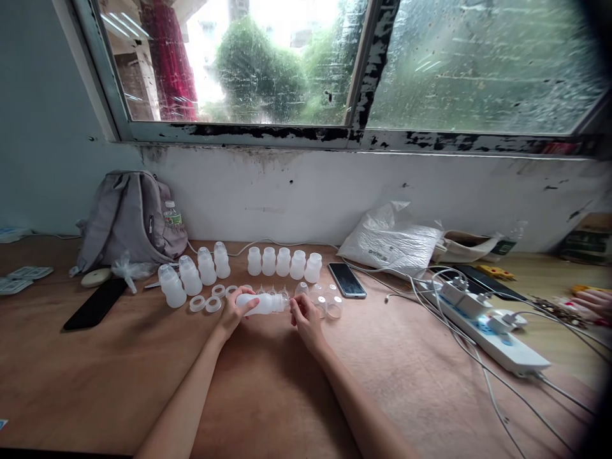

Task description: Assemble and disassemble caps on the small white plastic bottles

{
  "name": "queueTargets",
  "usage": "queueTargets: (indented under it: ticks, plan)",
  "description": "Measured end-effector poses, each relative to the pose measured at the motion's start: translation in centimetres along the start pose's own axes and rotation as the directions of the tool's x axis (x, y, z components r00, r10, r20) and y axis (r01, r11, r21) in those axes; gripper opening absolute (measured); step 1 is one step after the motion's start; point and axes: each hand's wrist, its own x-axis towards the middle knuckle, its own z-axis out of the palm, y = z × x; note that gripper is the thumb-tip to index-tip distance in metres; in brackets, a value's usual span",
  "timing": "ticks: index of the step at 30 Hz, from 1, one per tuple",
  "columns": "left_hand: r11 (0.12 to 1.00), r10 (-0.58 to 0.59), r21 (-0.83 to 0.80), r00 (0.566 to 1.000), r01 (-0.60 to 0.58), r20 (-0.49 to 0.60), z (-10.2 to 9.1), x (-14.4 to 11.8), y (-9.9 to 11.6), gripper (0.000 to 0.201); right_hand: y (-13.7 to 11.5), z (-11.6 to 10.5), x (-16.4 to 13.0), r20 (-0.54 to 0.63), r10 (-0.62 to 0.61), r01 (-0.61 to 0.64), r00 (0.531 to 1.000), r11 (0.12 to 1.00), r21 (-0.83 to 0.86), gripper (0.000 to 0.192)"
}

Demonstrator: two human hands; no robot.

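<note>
My left hand [235,313] is wrapped round a frosted white baby bottle [261,304], which lies on its side in the air with its top pointing right. At that top end, my right hand [306,317] has its fingers pinched together beside the clear nipple [284,301]; what they grip, if anything, is too small to make out. Behind the hands are several clear nipples, partly hidden by the bottle. White collar rings [213,304] lie left of my left hand. Clear domed caps [333,308] stand just right of my right hand.
Several capped bottles [190,276] stand at the left, and open bottles [284,262] form a row behind. Right of them lie a phone [347,280], a plastic bag [389,240] and a power strip [488,328] with loose cables. A backpack [129,217] leans against the wall. Another person's hand [593,303] shows at far right.
</note>
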Motion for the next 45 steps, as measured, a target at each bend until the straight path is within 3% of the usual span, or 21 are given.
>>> queueTargets:
  ticks: [14, 25, 32, 40, 45]
  plan:
    - [0.999, 0.027, -0.032, 0.999, -0.026, 0.026, 0.3, -0.4, 0.7, 0.026, 0.1, 0.1, -0.1, -0.027, 0.06, -0.058, 0.998, 0.995, 0.076, 0.037]
    - [1.0, 0.007, -0.003, 1.0, -0.007, 0.023, 0.2, -0.4, 0.8, 0.027, 0.2, -0.1, 0.3, -0.068, 0.0, -0.003, 0.998, 0.999, -0.044, 0.046]
    - [1.0, -0.014, -0.02, 1.0, 0.014, -0.003, 0.2, -0.3, 0.5, 0.029, 0.1, -0.4, 0.4, 0.063, 0.028, -0.029, 0.998, 1.0, 0.013, 0.03]
    - [0.999, -0.026, -0.044, 0.999, 0.028, 0.046, 0.4, -0.2, 0.2, 0.029, 0.6, -0.2, 0.5, 0.038, 0.043, -0.043, 0.998, 0.999, -0.01, 0.044]
    - [0.998, -0.033, -0.057, 0.999, 0.034, 0.025, 0.5, -0.2, 0.3, 0.028, -0.4, -0.4, 0.3, 0.058, 0.033, -0.035, 0.998, 0.999, 0.018, 0.03]
